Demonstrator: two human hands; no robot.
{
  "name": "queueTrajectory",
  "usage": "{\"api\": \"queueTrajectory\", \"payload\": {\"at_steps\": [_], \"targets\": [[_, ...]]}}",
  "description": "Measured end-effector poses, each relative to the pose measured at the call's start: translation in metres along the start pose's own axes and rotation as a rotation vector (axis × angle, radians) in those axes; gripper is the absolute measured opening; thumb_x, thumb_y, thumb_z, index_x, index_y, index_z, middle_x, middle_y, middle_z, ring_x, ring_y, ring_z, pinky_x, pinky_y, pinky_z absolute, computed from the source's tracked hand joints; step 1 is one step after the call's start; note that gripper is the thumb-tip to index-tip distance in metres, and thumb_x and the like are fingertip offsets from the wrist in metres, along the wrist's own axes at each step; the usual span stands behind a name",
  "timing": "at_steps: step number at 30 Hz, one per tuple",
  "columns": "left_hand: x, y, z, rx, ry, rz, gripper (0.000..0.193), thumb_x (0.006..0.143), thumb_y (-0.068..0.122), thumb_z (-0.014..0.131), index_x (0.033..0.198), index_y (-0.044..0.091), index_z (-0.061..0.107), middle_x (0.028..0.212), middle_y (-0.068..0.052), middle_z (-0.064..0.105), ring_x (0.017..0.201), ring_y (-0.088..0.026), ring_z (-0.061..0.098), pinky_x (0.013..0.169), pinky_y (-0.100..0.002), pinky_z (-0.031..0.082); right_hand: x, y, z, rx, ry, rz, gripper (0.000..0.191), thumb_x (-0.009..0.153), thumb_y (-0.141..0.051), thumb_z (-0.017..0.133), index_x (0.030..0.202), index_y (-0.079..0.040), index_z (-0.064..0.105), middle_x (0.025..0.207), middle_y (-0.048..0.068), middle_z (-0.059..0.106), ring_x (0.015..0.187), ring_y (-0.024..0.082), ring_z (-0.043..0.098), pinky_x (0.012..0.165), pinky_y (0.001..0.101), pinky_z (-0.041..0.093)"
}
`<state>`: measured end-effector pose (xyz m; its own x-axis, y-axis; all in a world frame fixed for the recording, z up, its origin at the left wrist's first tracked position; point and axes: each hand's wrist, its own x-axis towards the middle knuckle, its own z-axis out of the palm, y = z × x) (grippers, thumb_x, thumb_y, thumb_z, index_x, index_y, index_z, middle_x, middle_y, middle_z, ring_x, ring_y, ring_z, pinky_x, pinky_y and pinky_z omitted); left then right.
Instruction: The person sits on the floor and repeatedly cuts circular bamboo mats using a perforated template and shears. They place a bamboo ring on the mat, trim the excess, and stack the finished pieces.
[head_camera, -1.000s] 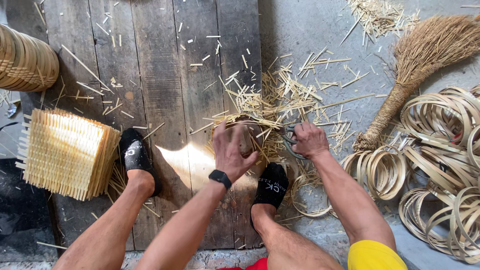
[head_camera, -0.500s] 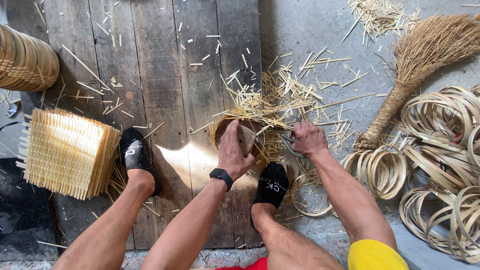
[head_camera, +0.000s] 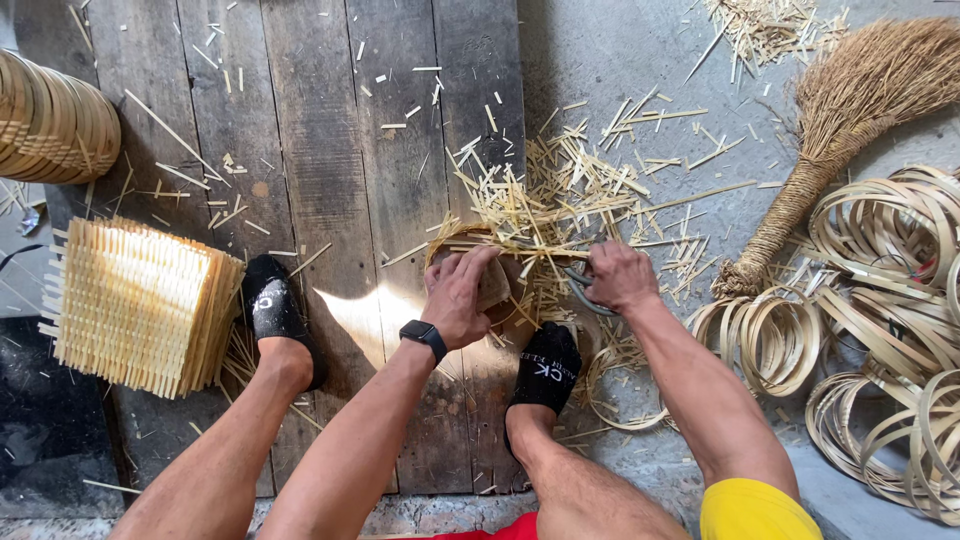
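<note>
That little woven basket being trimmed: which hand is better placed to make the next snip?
The right hand, probably: it grips the shears, whose blades point at the small woven basket. The left hand lies on the basket, steadying it.

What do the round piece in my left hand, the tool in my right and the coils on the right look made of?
Small round woven basket: pale split bamboo or cane, unfinished, loose ends sticking out. Grey shears: seemingly dull metal, mostly hidden by the right hand. Coiled flat hoops: thin bent bamboo-like strips, matte tan.
</note>
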<state>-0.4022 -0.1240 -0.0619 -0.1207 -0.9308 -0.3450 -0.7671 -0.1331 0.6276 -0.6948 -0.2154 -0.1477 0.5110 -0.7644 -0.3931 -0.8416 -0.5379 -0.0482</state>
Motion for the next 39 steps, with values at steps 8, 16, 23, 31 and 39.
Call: {"api": "queueTrajectory", "payload": {"at_steps": [8,16,23,31,39], "targets": [[0.011,-0.006,-0.002,0.072,-0.077,0.090,0.107,0.056,0.022,0.092,0.148,0.025,0.038,0.144,-0.006,0.055,0.132,-0.033,0.047,0.110,-0.053,0.032,0.005,-0.026,-0.012,0.031,0.290,-0.058,0.042,0.074,-0.044,0.074,0.081,-0.005,0.059,0.072,0.011,0.059,0.063,0.021,0.056,0.056,0.0342,0.052],[-0.007,0.009,0.010,0.001,0.282,-0.149,0.104,0.052,0.035,0.099,0.141,0.025,0.046,0.149,-0.028,0.029,0.134,-0.051,0.029,0.108,-0.066,0.028,-0.002,-0.003,-0.004,0.051,0.202,-0.035,0.016,0.089,-0.025,0.064,0.086,-0.011,0.058,0.080,0.008,0.060,0.067,0.014,0.055,0.054,0.0304,0.052],[-0.004,0.007,0.020,0.050,0.185,-0.180,0.091,0.058,0.031,0.092,0.142,0.030,0.056,0.152,-0.021,0.031,0.138,-0.043,0.036,0.112,-0.064,0.034,0.007,-0.034,-0.012,-0.001,0.409,-0.043,0.047,0.072,-0.049,0.073,0.077,-0.005,0.057,0.071,0.011,0.057,0.063,0.021,0.054,0.054,0.0350,0.049],[0.000,0.004,0.002,0.042,-0.003,-0.153,0.097,0.043,0.043,0.101,0.130,0.035,0.061,0.154,-0.012,0.029,0.140,-0.040,0.030,0.110,-0.061,0.033,0.000,-0.007,-0.007,0.048,0.211,-0.042,0.015,0.087,-0.023,0.065,0.084,-0.010,0.057,0.078,0.007,0.057,0.067,0.015,0.053,0.054,0.0311,0.048],[0.008,-0.007,-0.007,0.228,-0.142,0.054,0.088,0.047,0.031,0.098,0.128,0.036,0.064,0.156,-0.009,0.029,0.142,-0.040,0.029,0.112,-0.060,0.032,0.009,-0.027,-0.012,0.009,0.342,-0.060,0.032,0.072,-0.034,0.071,0.080,-0.005,0.060,0.072,0.011,0.061,0.063,0.021,0.060,0.055,0.0363,0.055]]}}
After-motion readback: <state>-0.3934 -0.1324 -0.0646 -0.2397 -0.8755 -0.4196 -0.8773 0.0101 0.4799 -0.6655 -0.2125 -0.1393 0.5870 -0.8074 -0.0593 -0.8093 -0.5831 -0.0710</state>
